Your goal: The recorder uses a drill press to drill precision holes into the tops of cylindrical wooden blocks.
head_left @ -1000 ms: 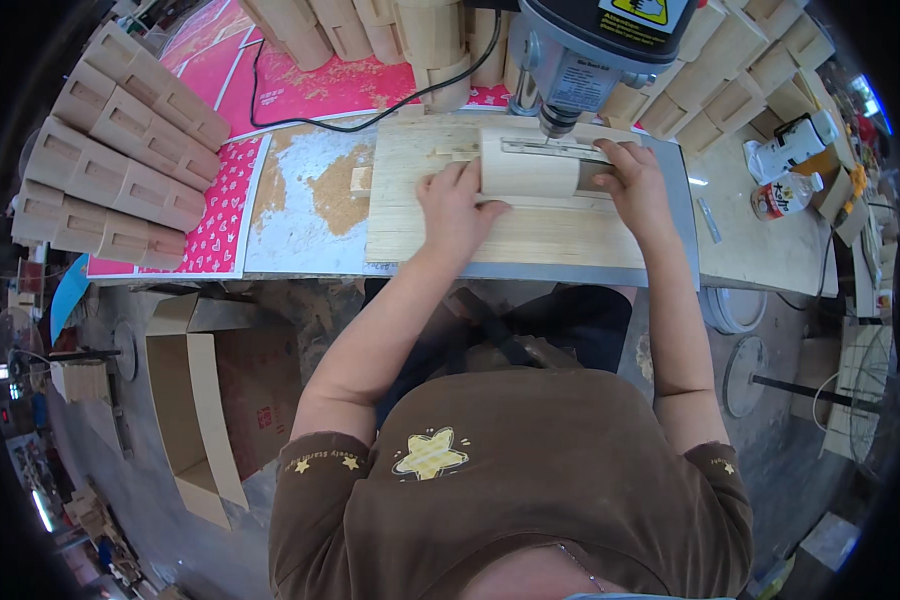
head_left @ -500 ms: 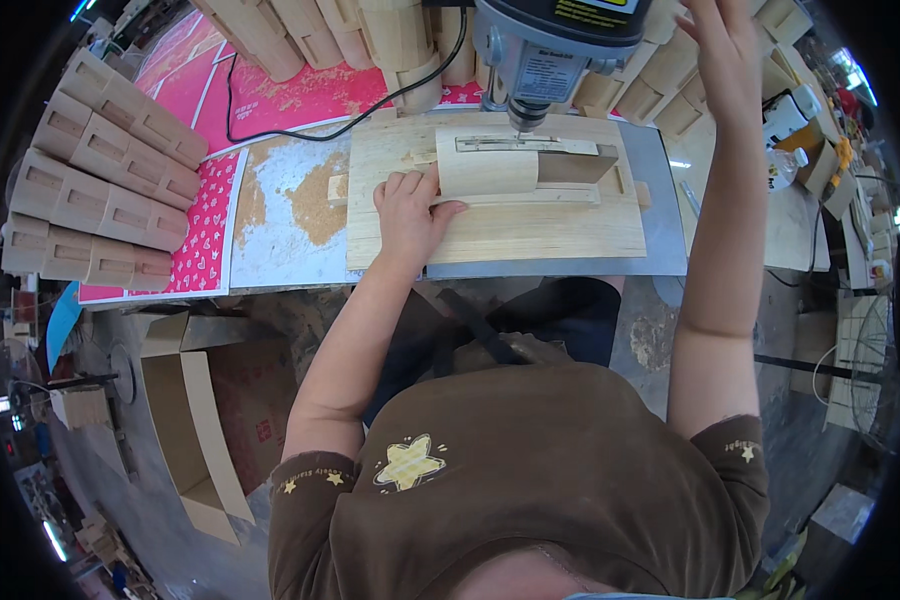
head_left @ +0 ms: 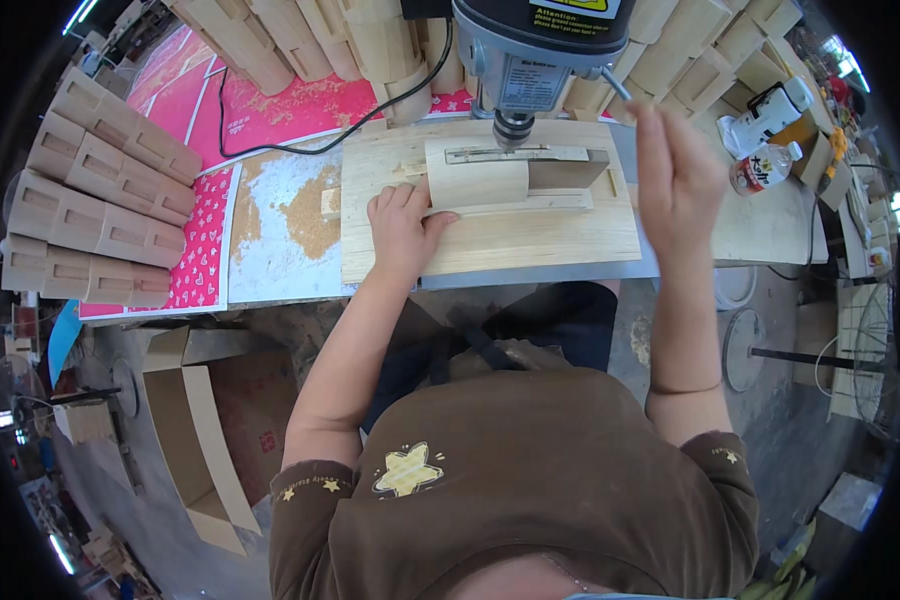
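A pale wooden piece with a curved face (head_left: 477, 182) lies in a jig on a light wooden board (head_left: 530, 240). My left hand (head_left: 402, 222) grips its left end, thumb along the near edge and fingers behind. Right above the piece's far side hangs the chuck (head_left: 512, 130) of a grey and black bench drill (head_left: 532, 80); a slotted strip (head_left: 518, 155) runs beneath it. My right hand (head_left: 678, 175) is raised at the right, fingers closed at the end of the drill's lever (head_left: 616, 84). The fingers partly hide that contact.
Stacked wooden pieces with recesses (head_left: 100, 215) line the table's left, and more stand behind the drill. A black cable (head_left: 320, 148) loops across the back. Sawdust (head_left: 312, 208) covers part of the tabletop. At right stands a bottle (head_left: 765, 168); an open carton (head_left: 205, 430) sits on the floor.
My right hand has come down and inward from the upper right, its spread fingers now closed at the lever. My left hand still holds the wooden piece. The view has shifted slightly.
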The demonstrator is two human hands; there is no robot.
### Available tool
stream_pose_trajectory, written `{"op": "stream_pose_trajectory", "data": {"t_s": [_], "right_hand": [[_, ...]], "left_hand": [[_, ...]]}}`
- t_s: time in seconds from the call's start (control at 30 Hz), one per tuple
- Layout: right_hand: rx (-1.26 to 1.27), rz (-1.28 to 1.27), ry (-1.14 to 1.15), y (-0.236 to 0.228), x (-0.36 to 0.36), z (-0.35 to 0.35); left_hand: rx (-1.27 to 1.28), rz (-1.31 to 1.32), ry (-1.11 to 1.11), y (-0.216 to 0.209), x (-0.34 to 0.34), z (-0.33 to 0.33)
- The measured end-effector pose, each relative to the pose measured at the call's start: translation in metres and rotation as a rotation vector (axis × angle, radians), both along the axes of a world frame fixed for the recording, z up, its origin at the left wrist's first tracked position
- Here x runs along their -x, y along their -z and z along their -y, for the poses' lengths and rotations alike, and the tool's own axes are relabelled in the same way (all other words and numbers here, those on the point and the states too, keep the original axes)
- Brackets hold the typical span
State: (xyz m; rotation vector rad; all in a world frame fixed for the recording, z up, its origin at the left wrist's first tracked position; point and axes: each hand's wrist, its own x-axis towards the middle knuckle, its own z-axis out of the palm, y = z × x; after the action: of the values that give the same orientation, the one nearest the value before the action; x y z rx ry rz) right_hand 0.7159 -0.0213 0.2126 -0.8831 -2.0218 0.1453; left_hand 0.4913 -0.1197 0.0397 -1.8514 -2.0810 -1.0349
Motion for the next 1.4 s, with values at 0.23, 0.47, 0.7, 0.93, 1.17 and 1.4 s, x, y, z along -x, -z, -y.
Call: {"op": "stream_pose_trajectory", "data": {"t_s": [0.23,0.47,0.7,0.93,1.17,1.4], "right_hand": [[-0.085,-0.243,-0.161,0.085,0.010,-0.015],[-0.287,-0.187,-0.164,0.059,-0.002,-0.017],[-0.152,-0.132,0.040,-0.081,0.042,-0.083],[-0.527,-0.261,-0.083,-0.067,0.051,-0.048],[0.062,-0.233,-0.094,0.025,0.000,0.000],[-0.262,-0.376,-0.195,0.101,0.011,-0.029]], "left_hand": [[0.010,0.032,0.009,-0.004,-0.004,-0.003],[0.013,0.066,0.019,-0.001,-0.004,-0.004],[-0.012,0.032,0.051,-0.001,-0.030,-0.022],[0.060,0.105,0.036,-0.002,-0.032,-0.018],[0.035,0.098,0.058,0.000,-0.033,-0.021],[0.052,0.123,0.058,-0.005,-0.038,-0.025]]}}
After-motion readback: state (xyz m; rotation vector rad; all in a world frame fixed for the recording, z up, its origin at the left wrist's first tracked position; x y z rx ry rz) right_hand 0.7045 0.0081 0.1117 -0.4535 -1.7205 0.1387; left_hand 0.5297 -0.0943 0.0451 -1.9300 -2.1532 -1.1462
